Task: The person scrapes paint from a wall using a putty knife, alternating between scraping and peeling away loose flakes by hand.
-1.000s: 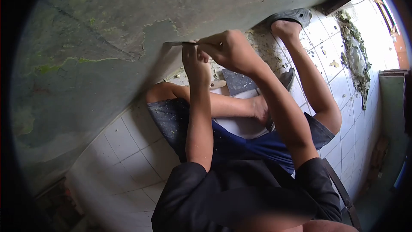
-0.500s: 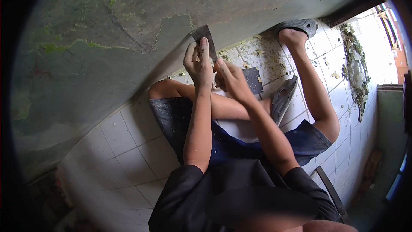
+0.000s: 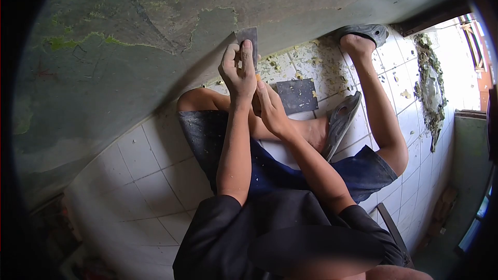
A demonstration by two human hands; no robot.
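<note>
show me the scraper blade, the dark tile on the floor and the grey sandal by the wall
scraper blade (image 3: 247,36), head view, flat metal face above the fingers
dark tile (image 3: 296,95), head view, middle of its top
grey sandal (image 3: 367,31), head view, its upper strap

The scraper blade (image 3: 247,36) above the left hand (image 3: 237,70) is dull grey metal, matt and smeared. The wall (image 3: 155,46) around it is rough plaster with flaking green paint. The floor tiles (image 3: 155,176) below are glazed white ceramic, dusty.
</note>
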